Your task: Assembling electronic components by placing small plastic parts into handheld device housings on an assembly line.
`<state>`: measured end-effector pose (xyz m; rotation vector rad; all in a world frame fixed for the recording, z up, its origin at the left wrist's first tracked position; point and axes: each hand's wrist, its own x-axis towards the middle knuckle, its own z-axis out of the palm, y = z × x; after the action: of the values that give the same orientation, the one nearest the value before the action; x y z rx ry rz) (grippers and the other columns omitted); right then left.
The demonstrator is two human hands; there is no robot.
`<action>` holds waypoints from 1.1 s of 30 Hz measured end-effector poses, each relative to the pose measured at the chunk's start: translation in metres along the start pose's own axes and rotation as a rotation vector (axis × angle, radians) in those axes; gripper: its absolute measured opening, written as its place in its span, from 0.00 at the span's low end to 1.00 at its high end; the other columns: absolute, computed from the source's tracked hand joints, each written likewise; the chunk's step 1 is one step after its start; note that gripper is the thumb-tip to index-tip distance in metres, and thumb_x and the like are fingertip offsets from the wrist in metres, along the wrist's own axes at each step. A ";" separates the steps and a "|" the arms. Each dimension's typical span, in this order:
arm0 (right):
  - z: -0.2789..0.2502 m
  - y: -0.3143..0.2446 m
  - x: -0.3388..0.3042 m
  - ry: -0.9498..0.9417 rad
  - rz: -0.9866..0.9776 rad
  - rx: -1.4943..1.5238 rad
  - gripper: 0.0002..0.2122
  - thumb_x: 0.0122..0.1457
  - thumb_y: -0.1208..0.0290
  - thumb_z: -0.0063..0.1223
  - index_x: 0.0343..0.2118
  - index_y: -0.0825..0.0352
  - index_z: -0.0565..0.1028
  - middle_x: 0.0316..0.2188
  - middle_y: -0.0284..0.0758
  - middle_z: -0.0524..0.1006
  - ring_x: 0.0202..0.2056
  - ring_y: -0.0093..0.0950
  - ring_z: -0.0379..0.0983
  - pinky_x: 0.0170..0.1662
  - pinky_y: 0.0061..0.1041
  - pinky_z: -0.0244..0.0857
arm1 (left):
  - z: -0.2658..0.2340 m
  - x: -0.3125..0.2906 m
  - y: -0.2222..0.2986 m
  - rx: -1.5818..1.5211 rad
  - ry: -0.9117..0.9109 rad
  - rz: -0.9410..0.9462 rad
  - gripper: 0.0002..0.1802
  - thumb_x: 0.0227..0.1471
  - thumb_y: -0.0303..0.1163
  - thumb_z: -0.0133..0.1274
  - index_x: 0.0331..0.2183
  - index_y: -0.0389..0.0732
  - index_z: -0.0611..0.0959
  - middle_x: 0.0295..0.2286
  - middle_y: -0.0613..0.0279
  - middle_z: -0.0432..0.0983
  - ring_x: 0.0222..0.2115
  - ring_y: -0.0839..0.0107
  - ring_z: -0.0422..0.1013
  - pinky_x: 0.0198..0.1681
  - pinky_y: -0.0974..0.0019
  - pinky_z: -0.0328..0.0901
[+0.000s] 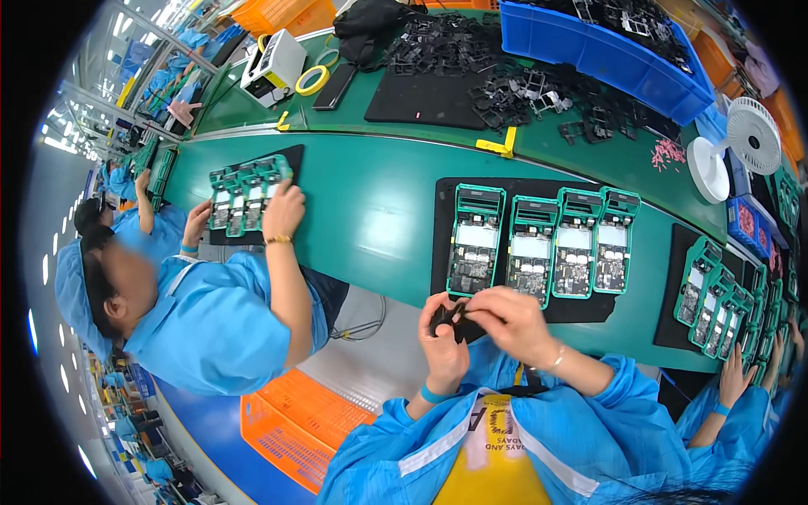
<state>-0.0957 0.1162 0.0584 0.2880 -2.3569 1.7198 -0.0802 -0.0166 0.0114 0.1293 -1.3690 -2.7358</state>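
My left hand [444, 352] has its fingers closed around a small black plastic part [445, 317], held just in front of the table edge. From the right, my right hand [515, 326] pinches at the same part with thumb and forefinger; its exact shape is partly hidden by the fingers. Just beyond my hands, several green-framed circuit-board assemblies [532, 244] stand side by side on a black mat [443, 227]. The leftmost assembly [476, 240] lies closest to my fingers, apart from the black part.
At left, a co-worker [210, 311] handles similar green assemblies [250, 195]. More assemblies [715, 299] lie at right near another person's hand [735, 379]. Black plastic frames [442, 42], a blue bin [602, 71], pink pieces [667, 153] and a white fan [752, 136] occupy the far side.
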 end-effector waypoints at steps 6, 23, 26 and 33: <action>-0.072 0.012 -0.004 0.029 0.082 -0.293 0.04 0.48 0.79 0.58 0.29 0.67 0.79 0.27 0.37 0.77 0.29 0.35 0.75 0.32 0.31 0.68 | 0.001 0.010 0.010 0.020 0.033 -0.045 0.29 0.55 0.59 0.41 0.39 0.41 0.73 0.30 0.67 0.62 0.23 0.78 0.58 0.48 0.51 0.64; -0.067 0.027 -0.016 0.045 -0.054 -0.642 0.05 0.40 0.77 0.63 0.23 0.61 0.80 0.24 0.26 0.74 0.35 0.29 0.67 0.47 0.38 0.53 | 0.011 0.009 0.002 -0.084 -0.047 -0.130 0.29 0.53 0.56 0.46 0.36 0.36 0.76 0.29 0.65 0.64 0.28 0.74 0.65 0.53 0.51 0.64; -0.068 0.029 -0.017 0.075 -0.062 -0.657 0.06 0.39 0.77 0.63 0.22 0.60 0.80 0.25 0.26 0.74 0.36 0.29 0.67 0.48 0.39 0.52 | 0.013 0.008 -0.002 -0.090 -0.058 -0.156 0.29 0.53 0.55 0.46 0.37 0.34 0.76 0.29 0.64 0.65 0.29 0.74 0.65 0.53 0.51 0.63; -0.069 0.032 -0.018 0.092 -0.066 -0.660 0.06 0.38 0.75 0.64 0.22 0.59 0.80 0.26 0.26 0.73 0.38 0.31 0.67 0.50 0.43 0.52 | 0.028 0.007 -0.002 0.043 -0.038 -0.202 0.34 0.50 0.62 0.45 0.34 0.35 0.71 0.25 0.65 0.63 0.35 0.67 0.67 0.53 0.57 0.61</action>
<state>-0.0841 0.1924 0.0448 0.1627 -2.6370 0.8258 -0.0901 0.0056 0.0262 0.2318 -1.5024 -2.8852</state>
